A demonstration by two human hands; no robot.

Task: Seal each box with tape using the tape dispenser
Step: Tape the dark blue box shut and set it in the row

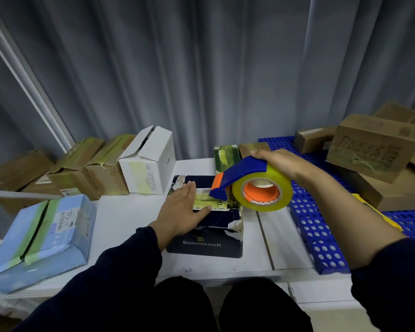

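Note:
A flat dark navy box [209, 240] printed "Benlydesign" lies on the white table [130, 226] in front of me. My left hand [185, 209] presses flat on its top, fingers straight, beside a yellowish tape strip [207, 200]. My right hand [277, 164] grips the blue and orange tape dispenser [240, 174] from above. Its yellowish tape roll [262, 190] hangs over the box's right far corner, and the dispenser's nose touches the strip.
A light blue taped box [43, 233] sits at the left. Brown boxes [82, 168] and a white box [149, 161] with open flaps line the back left. A blue perforated pallet [316, 226] at the right carries more brown boxes [374, 149]. Grey curtains hang behind.

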